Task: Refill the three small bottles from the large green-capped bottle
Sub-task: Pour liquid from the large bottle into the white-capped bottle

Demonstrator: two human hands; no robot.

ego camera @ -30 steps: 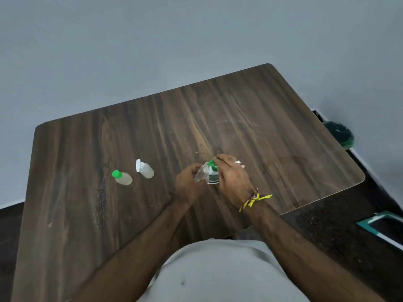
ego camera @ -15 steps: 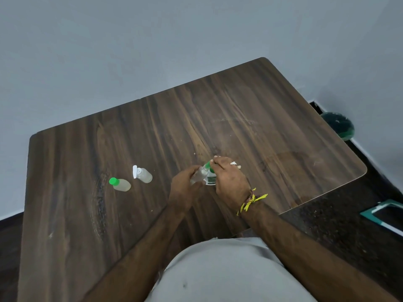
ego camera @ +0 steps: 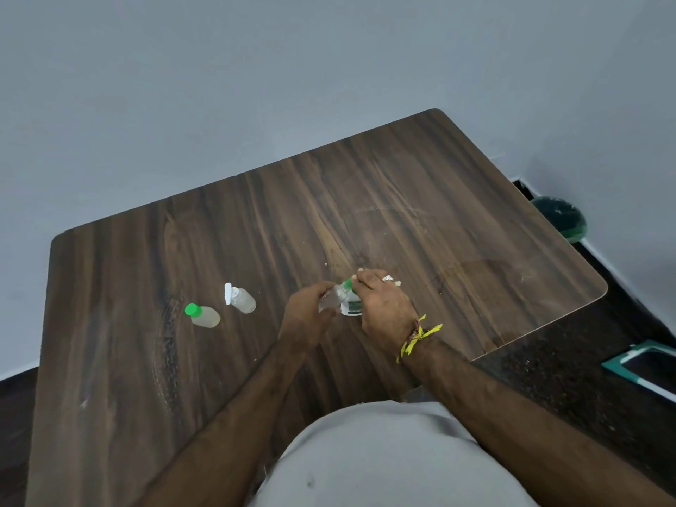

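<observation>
Left hand [ego camera: 311, 309] grips a tilted small bottle [ego camera: 331, 300] mouth-to-spout against the big bottle [ego camera: 352, 305] gripped by the right hand [ego camera: 384, 305] for pouring, above the surface [ego camera: 457, 232]; two others lie left.

I can read nothing here. The big bottle [ego camera: 352, 305] under my right hand [ego camera: 384, 305] carries a white label with a dark green band, but any print on it is too small and blurred to make out, and my fingers [ego camera: 365, 278] cover part of it. The two small bottles on the counter [ego camera: 439, 214] show no lettering I can tell.
</observation>
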